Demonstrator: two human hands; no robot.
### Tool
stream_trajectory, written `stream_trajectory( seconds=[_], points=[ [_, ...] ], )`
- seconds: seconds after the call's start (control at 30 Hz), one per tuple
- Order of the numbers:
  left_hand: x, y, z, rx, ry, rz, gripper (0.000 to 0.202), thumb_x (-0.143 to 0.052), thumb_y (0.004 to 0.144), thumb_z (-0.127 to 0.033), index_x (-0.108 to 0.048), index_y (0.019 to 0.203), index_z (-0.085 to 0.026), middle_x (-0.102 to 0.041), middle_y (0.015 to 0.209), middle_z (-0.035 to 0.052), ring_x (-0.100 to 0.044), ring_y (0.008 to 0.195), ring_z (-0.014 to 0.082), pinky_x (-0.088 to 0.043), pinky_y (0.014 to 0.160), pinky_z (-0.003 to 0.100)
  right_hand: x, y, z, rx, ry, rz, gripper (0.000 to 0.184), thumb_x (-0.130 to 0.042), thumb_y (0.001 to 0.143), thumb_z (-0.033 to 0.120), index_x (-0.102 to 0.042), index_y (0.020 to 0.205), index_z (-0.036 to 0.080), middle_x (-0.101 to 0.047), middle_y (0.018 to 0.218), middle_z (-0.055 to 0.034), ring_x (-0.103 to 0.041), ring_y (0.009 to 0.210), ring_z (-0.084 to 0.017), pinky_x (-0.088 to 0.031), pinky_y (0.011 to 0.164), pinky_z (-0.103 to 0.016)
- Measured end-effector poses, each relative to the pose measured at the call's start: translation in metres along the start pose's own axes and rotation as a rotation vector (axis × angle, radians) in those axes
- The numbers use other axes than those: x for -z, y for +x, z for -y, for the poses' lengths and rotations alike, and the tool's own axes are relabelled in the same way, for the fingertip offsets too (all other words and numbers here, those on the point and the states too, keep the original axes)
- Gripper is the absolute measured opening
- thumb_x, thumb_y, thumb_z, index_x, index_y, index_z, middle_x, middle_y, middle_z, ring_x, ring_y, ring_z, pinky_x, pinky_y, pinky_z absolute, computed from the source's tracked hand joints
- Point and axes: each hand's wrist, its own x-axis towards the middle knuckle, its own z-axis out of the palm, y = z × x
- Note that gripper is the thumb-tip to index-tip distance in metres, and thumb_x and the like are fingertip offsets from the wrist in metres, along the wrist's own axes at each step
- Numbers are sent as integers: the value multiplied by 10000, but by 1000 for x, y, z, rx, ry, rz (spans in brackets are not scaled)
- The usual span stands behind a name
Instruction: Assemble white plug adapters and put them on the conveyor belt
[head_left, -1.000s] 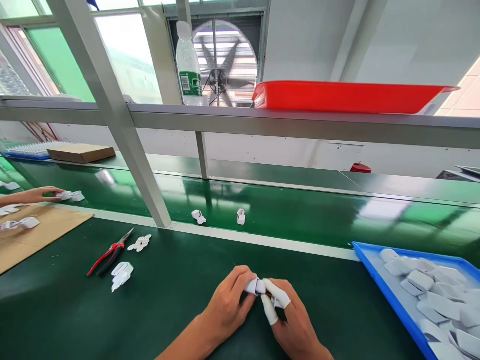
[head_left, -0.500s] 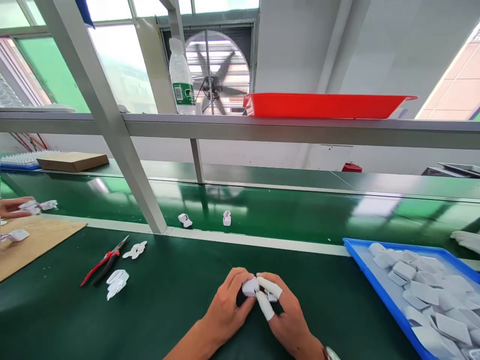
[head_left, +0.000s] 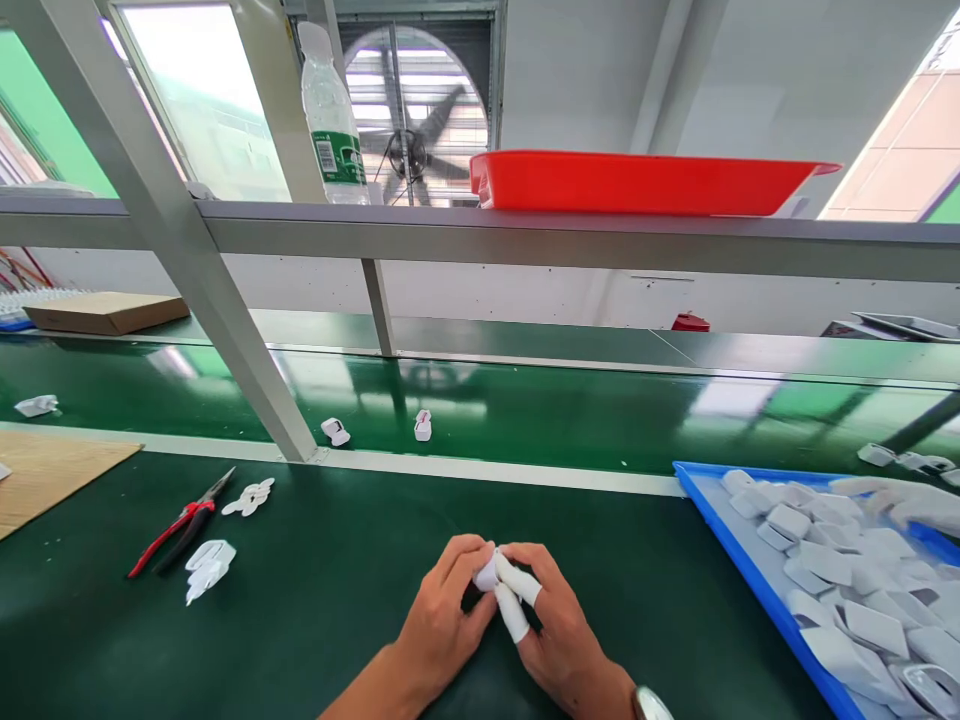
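My left hand [head_left: 454, 598] and my right hand [head_left: 551, 620] meet above the dark green worktop. Between their fingertips is a small white plastic part [head_left: 486, 574], partly hidden by the fingers. Thumb and fingers of the left hand pinch it from one side. The right hand grips it from the other with thumb and forefinger, both in white finger covers. Off to the left lie red-and-black pliers [head_left: 184, 525], a flat white piece [head_left: 249, 497] and a white stack of pieces [head_left: 210, 568].
A blue tray [head_left: 750, 570] full of white parts stands at right, a co-worker's white-gloved hand [head_left: 907, 498] over its far edge. Small white parts [head_left: 423, 425] sit on the green belt [head_left: 570, 415]. A metal post [head_left: 225, 300] rises ahead; a wooden board [head_left: 60, 470] lies left.
The view has shifted slightly. My hands stay together on the white part. The co-worker's hand at left is gone from view, and a white piece lies on the belt there. The gloved hand has reached over the tray.
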Motion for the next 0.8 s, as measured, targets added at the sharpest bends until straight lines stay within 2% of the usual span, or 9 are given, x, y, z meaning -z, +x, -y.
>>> stream_trajectory(
  seconds=[0.13,0.3,0.47,0.63,0.8],
  points=[
    [-2,0,0,46,-19,8,344,-626,872,-73,-611,1178,-229,-676,1077,66,-707,957,182,-624,836,292,0,-4,-2,31,-57,26,445,-510,916,18,-554,1317,206,-650,1165,-134,-658,1025,-239,-621,834,-413],
    [-1,4,1,126,-55,28,352,-673,840,-86,-624,1153,-240,-687,1058,48,-710,944,181,-624,823,292,-1,-5,-3,-56,-14,6,476,-557,941,53,-506,1387,211,-687,1104,-101,-678,952,-211,-620,794,-358],
    [-1,3,2,133,-61,32,348,-671,851,-94,-619,1161,-244,-684,1064,50,-707,947,180,-624,823,299,-1,-5,-3,-20,-10,-5,475,-576,934,41,-537,1368,230,-682,1176,-105,-687,1025,-212,-619,855,-359],
    [-2,2,-1,106,-53,20,309,-642,872,-99,-630,1150,-235,-688,1026,57,-707,885,174,-626,749,271,-2,-3,-3,-2,-78,19,434,-534,933,39,-576,1320,230,-687,1144,-110,-685,1004,-226,-630,825,-382],
    [-2,3,-3,124,-54,4,278,-631,864,-105,-634,1111,-233,-694,1013,53,-715,886,181,-630,763,287,-1,-1,-1,0,-111,42,416,-521,935,57,-580,1316,213,-688,1123,-121,-685,970,-233,-630,793,-390]
  ],
)
